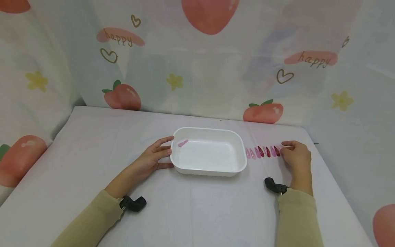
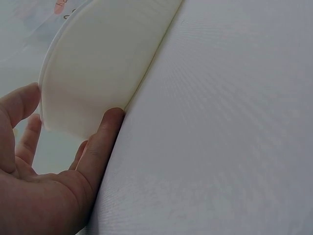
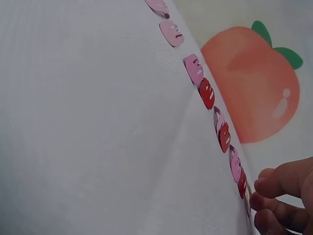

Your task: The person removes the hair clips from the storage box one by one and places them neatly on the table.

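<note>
In the head view my left hand lies against the left end of a white plastic tray, its fingers fairly straight. The left wrist view shows fingertips low on the tray's side wall and others up by the rim. One pink snap hair clip lies inside the tray, toward the left. My right hand is at the right end of a row of pink and red hair clips. Its bent fingertips pinch the last, pale pink clip, which they partly cover.
A white cloth covers the table. The row of clips runs rightward from the tray's right side. Printed curtains with strawberries and the word happy hang behind and at both sides. Each wrist wears a black camera mount.
</note>
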`<state>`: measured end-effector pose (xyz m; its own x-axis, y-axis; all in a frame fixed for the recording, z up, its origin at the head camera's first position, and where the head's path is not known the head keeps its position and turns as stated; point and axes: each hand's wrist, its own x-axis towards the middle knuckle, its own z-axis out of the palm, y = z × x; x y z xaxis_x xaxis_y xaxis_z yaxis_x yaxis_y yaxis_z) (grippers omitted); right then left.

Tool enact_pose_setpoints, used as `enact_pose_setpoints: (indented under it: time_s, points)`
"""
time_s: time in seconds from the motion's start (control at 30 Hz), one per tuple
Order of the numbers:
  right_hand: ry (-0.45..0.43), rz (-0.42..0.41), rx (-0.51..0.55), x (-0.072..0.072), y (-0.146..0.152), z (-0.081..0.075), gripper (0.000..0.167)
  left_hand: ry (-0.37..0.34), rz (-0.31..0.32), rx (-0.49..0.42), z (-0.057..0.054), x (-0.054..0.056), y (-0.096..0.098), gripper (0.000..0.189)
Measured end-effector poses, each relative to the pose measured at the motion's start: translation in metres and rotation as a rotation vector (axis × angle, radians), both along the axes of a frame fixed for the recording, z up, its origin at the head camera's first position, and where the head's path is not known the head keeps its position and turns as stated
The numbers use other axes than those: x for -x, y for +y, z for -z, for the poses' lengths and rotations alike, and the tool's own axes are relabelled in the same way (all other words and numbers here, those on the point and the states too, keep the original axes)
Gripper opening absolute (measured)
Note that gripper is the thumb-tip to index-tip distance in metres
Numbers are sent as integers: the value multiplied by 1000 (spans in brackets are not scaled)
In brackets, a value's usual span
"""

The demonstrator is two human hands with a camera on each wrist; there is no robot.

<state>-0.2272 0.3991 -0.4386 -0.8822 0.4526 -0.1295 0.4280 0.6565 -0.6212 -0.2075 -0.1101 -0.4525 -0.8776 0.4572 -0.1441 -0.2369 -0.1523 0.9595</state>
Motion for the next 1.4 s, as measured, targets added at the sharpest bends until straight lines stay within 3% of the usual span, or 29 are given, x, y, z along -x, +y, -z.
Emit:
enact_pose_setpoints:
  time_s: [0.17, 0.37, 0.57, 0.73, 1.1, 1.23, 1.4]
  points:
    - [20, -8, 2, 3, -12, -6, 44, -2, -6, 0, -1, -1, -2, 55]
    - [98, -90, 84, 6, -44, -24, 44, -1, 6, 0, -2, -1, -3, 57]
    - [258, -287, 222, 7, -93, -52, 42, 8, 5, -13, -1, 0, 0, 58]
    - [325, -484, 275, 8, -137, -61, 36, 11, 16, -16, 1, 0, 2, 57]
    - [245, -748, 290, 15, -217, -57, 30, 4, 11, 0, 3, -1, 2, 57]
    - [218, -771, 281, 19, -241, -58, 32, 4, 10, 1, 2, -1, 2, 58]
    - [255, -751, 308, 21, -264, -64, 28, -12, 1, 1, 2, -2, 2, 58]
